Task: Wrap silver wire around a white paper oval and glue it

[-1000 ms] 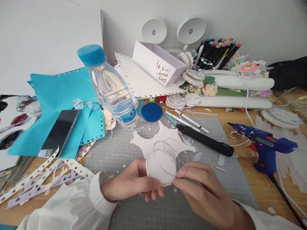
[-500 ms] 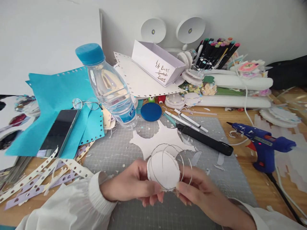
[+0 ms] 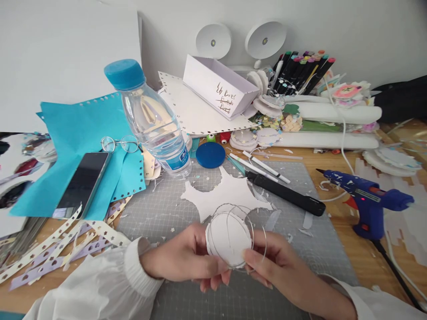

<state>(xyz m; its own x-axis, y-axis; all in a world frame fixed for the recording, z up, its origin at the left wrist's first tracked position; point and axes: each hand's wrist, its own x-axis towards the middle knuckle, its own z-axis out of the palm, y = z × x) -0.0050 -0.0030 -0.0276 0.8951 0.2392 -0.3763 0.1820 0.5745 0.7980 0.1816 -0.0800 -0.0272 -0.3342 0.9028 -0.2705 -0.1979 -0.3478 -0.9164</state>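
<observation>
A round white disc with a rough edge is held between my two hands, above the cutting mat. Thin silvery wire runs in loops around and across the disc and sticks out on its right side. My left hand grips the disc's left and lower edge, thumb on the front. My right hand pinches its lower right edge, with thumb in front and fingers behind. Just beyond the disc, a white paper offcut with curved cutouts lies on the grey cutting mat.
A blue hot glue gun stands at right. Behind the offcut lie a black-handled tool, white pens and a blue round lid. A water bottle, phone and punched paper strips are at left.
The disc has shifted slightly right and down, turning a little. My right thumb sits a bit higher on its face, and the right-hand wire loops have moved closer together.
</observation>
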